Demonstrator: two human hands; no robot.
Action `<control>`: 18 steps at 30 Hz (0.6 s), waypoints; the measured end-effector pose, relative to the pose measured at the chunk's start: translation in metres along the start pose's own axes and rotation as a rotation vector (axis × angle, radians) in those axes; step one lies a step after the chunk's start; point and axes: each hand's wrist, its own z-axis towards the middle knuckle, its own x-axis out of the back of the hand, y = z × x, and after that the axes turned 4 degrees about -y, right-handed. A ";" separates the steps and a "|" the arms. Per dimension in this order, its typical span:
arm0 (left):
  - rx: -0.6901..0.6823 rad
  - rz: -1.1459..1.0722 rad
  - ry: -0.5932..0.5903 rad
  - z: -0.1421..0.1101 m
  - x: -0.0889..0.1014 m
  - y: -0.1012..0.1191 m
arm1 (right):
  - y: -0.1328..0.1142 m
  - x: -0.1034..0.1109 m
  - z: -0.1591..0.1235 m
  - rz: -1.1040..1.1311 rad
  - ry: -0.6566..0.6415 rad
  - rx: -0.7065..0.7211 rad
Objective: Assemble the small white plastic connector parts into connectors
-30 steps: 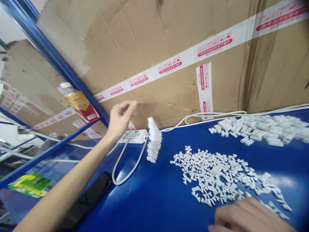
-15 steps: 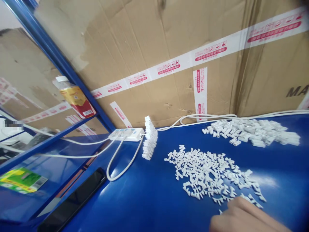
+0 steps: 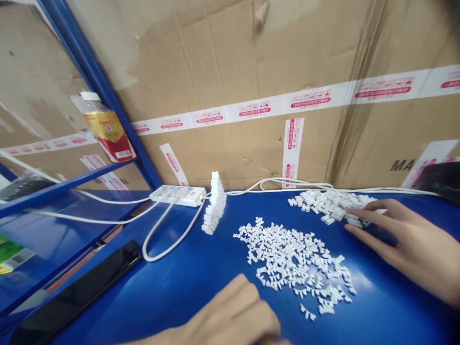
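My right hand [image 3: 406, 235] reaches in from the right, fingers stretched and apart, with the fingertips at the near right side of a pile of small white plastic blocks [image 3: 323, 201]. Whether a block is pinched there I cannot tell. At the bottom centre, my left hand [image 3: 233, 311] is curled closed with its back toward me; its fingertips, and anything in them, are hidden. Between the hands lies a spread heap of small white toothed plastic pieces [image 3: 287, 254]. One comb-like piece [image 3: 307, 312] rests apart, near the left hand.
A stack of white pieces [image 3: 214, 203] stands beside a white power strip [image 3: 178, 195] with looping cables. A long black object [image 3: 79, 292] lies at left. A bottle [image 3: 108, 129] stands on the blue shelf. Large cardboard [image 3: 223, 153] backs the blue table [image 3: 172, 287].
My view has levelled and turned slightly right. The right hand is now at the block pile. My left hand has come into view at the bottom centre.
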 end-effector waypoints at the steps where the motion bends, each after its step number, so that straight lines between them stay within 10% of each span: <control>1: 0.050 -0.009 0.000 -0.001 0.000 -0.002 | -0.001 0.000 -0.002 -0.008 -0.007 0.002; 11: 0.279 -0.071 -0.268 0.006 0.027 0.004 | -0.009 0.009 -0.005 -0.012 -0.103 -0.029; 18: 0.307 -0.125 -0.254 0.007 0.024 0.006 | -0.023 0.018 -0.001 0.001 -0.155 -0.076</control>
